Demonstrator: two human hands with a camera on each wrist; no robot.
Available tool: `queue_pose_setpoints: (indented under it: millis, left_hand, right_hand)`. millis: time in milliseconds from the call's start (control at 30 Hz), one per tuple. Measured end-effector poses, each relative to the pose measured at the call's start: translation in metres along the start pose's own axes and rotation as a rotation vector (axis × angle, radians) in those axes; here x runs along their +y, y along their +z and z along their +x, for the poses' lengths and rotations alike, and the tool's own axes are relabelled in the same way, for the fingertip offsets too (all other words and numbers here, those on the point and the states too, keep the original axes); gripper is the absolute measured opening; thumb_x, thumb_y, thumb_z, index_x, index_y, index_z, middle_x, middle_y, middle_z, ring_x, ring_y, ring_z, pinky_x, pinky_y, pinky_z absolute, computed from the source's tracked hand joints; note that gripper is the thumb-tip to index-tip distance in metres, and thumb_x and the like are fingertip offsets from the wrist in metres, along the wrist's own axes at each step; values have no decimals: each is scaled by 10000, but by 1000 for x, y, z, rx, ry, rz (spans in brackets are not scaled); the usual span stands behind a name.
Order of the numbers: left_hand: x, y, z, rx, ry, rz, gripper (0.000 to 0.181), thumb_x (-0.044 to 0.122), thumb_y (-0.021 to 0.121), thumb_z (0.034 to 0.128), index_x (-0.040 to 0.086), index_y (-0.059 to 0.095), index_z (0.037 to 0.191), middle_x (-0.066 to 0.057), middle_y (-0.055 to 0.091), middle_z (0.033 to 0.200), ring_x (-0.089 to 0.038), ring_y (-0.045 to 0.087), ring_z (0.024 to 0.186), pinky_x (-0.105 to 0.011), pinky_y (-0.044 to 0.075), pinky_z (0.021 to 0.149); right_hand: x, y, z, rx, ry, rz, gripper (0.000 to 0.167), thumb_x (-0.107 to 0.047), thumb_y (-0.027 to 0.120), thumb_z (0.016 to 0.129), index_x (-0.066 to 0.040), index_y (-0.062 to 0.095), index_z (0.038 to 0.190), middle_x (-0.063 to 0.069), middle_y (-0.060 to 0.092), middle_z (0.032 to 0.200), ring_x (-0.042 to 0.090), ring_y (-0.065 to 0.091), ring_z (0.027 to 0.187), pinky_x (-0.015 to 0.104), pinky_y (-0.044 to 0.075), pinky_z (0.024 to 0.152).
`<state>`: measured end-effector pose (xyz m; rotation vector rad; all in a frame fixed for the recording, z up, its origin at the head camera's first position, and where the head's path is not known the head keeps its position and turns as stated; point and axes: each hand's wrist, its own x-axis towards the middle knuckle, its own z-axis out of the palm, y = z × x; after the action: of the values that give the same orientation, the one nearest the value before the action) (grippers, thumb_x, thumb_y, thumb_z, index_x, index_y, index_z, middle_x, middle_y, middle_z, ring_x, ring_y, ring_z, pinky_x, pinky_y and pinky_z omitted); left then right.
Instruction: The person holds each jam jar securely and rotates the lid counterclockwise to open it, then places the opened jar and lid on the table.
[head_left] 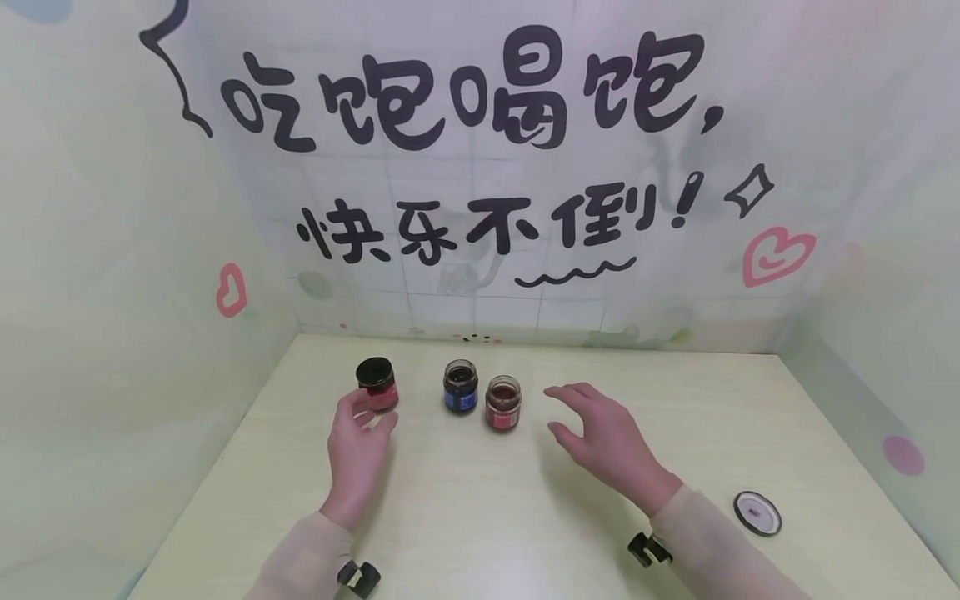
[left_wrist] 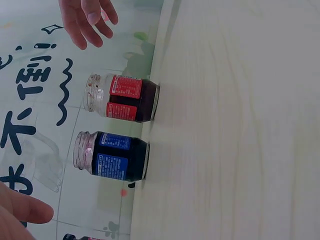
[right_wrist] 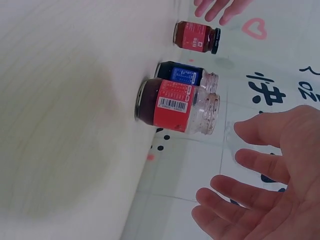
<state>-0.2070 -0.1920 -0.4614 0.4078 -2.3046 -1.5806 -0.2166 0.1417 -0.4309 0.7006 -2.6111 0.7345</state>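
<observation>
Three small glass jars stand upright near the back of the table. The leftmost, a red-labelled jar [head_left: 386, 395], wears a black lid. My left hand [head_left: 356, 458] is right by it with loosely bent fingers; the right wrist view shows a gap between fingertips and jar. In the middle are a lidless blue-labelled jar [head_left: 461, 393] and, slightly nearer, a lidless red-labelled jar [head_left: 503, 408], both with dark contents. To the right of that pair, my right hand [head_left: 611, 442] hovers with thumb and fingers spread, holding nothing. In the right wrist view the open red-labelled jar [right_wrist: 172, 105] partly hides the blue-labelled one.
A loose jar lid [head_left: 757, 512] lies with its pale inner side up, right of my right sleeve. The pale wooden table [head_left: 465, 508] ends at a printed backdrop [head_left: 480, 175] with large black characters, and similar sheets stand on both sides.
</observation>
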Motion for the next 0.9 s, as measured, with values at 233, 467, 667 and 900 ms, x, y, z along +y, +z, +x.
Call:
queue_pose_setpoints:
  millis: [233, 467, 667, 900]
  left_hand:
    - [-6, 1, 17, 41, -64, -17, 689, 112, 692, 909, -20, 338, 1485, -264, 438, 1406, -417, 440, 1283, -542, 382, 1037]
    - [-12, 9, 33, 3, -135, -27, 839, 153, 731, 886, 5, 226, 1540, -288, 367, 1454, -424, 394, 1308, -561, 342, 1079]
    - [-15, 16, 42, 23, -152, -45, 866, 140, 753, 851, 13, 238, 1536, -269, 391, 1438, -410, 430, 1300, -550, 336, 1095]
    - [-17, 19, 48, 47, -113, -59, 815, 112, 766, 838, -7, 295, 1492, -237, 412, 1477, -389, 433, 1335, -532, 317, 1124]
  right_hand:
    - [-5, 5, 4, -19, -38, -25, 450, -196, 790, 865, -179, 661, 1297, -26, 656, 1197, 175, 682, 956, 377, 565, 762]
    - [-13, 8, 7, -10, -99, -28, 456, -172, 797, 850, -160, 665, 1286, -20, 661, 1174, 171, 690, 919, 360, 572, 733]
    - [-18, 9, 9, -28, -103, -18, 452, -171, 791, 858, -166, 665, 1292, -28, 657, 1181, 178, 690, 951, 357, 573, 748]
    - [-25, 12, 10, -33, -131, -24, 467, -159, 802, 843, -167, 666, 1289, -45, 658, 1169, 140, 678, 967, 334, 573, 756]
